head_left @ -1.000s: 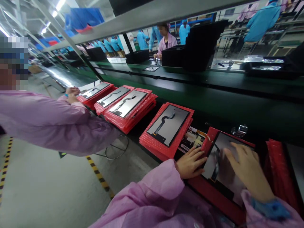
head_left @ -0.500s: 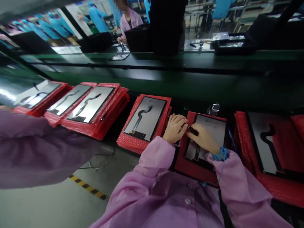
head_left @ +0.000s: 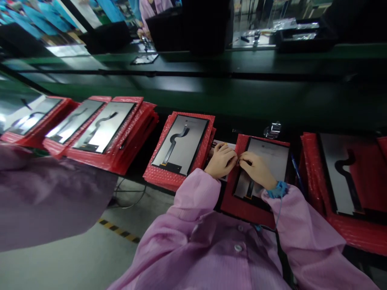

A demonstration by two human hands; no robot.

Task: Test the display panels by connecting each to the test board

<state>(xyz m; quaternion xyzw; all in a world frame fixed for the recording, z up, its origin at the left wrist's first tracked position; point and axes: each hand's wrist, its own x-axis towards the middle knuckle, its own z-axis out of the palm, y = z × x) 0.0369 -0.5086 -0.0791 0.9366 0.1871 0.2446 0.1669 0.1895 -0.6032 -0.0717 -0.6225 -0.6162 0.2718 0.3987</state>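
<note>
A grey panel (head_left: 273,161) with a dark flex cable lies on a red sheet (head_left: 238,207) in front of me. Over its left edge my right hand (head_left: 256,167), a blue band at the wrist, has thumb and index finger pinched together; what is between them is too small to name. My left hand (head_left: 221,160) is beside it, fingers curled and tips near the right hand's, over a partly hidden whitish item. To the left, another panel (head_left: 193,139) with a curved black cable rests on red bubble wrap (head_left: 161,179).
More panels (head_left: 116,121) on red wrap stand at the left, near a co-worker's purple sleeve (head_left: 54,197). At the right is another wrapped panel (head_left: 329,161). A blue pen (head_left: 296,171) and a shiny metal object (head_left: 272,130) lie nearby. A black tray (head_left: 305,40) sits across the bench.
The view has tilted down and shifted slightly, so the bench items sit higher in the picture. Both hands remain close together at the panel's left edge, with only small finger movement.
</note>
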